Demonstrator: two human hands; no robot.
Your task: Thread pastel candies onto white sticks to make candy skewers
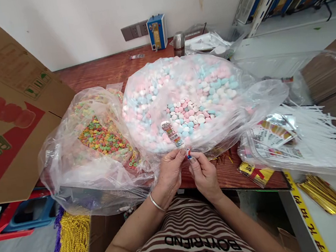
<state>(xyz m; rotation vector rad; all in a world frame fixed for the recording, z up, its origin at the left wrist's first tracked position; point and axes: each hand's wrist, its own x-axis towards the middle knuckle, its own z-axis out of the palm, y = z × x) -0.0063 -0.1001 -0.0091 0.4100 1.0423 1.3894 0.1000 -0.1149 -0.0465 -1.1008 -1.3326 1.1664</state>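
Note:
My left hand [171, 167] is closed, its thumb and fingers pinching the lower end of a small printed plastic packet [170, 132] with a barcode. Close beside it, my right hand [205, 175] pinches the packet's bottom tip, where a bit of blue and red shows; what exactly that bit is, I cannot make out. Just beyond both hands lies a big clear bag of pink, white and blue candies [191, 114], its mouth open. To its left rests another clear bag of small multicoloured ring candies [103, 137].
A cardboard box [4, 95] stands at the left. White sticks [319, 134] and printed wrappers [276, 131] lie in a clear plastic tray at the right, near gold twist ties [324, 193]. At the back are a blue device [157, 32] and a metal flask [179, 43].

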